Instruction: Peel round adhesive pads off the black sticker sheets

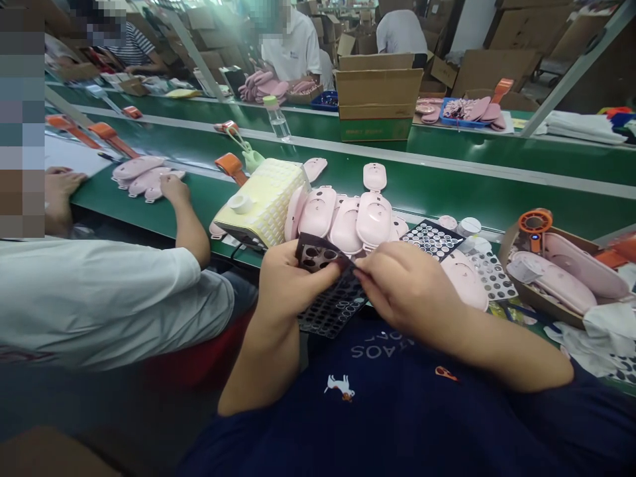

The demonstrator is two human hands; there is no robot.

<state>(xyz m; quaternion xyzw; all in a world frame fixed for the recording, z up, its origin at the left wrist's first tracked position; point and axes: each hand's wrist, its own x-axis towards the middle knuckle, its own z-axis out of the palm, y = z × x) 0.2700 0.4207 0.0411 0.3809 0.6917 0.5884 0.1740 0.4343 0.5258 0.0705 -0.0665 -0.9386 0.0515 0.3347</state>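
Low centre of the frame: the left hand (291, 278) and the right hand (405, 285) meet over a dark perforated sheet (322, 301), both closed in a pinch. The left thumb and fingers fold the sheet's upper corner back, so its underside with round holes faces the camera; the right fingertips nip the same corner edge at about mid-frame. The rest of the sheet hangs down over the edge of the green table (437, 189) towards the navy shirt.

Handling judgement: the sheet appears thin, light and limp. It curls under its own weight and bends freely at the fold, so it would likely crease or tear if pulled hard. Its small round pieces look adhesive-backed and could stick to skin. The soundest hold seems to be at the bare border or a corner, with the other hand steadying close by, as here.

Just above the hands, a cluster of pink plastic shells (348, 222) rests on the table, touching one another. To their left sits a pale yellow block of stacked sheets (268, 195). To the right lies a second dotted sheet (432, 238), flat. At far right, a cardboard tray (551, 301) holds more pink parts.

Left of frame, a co-worker's arm (191, 225) in a white sleeve reaches towards other pink pieces.
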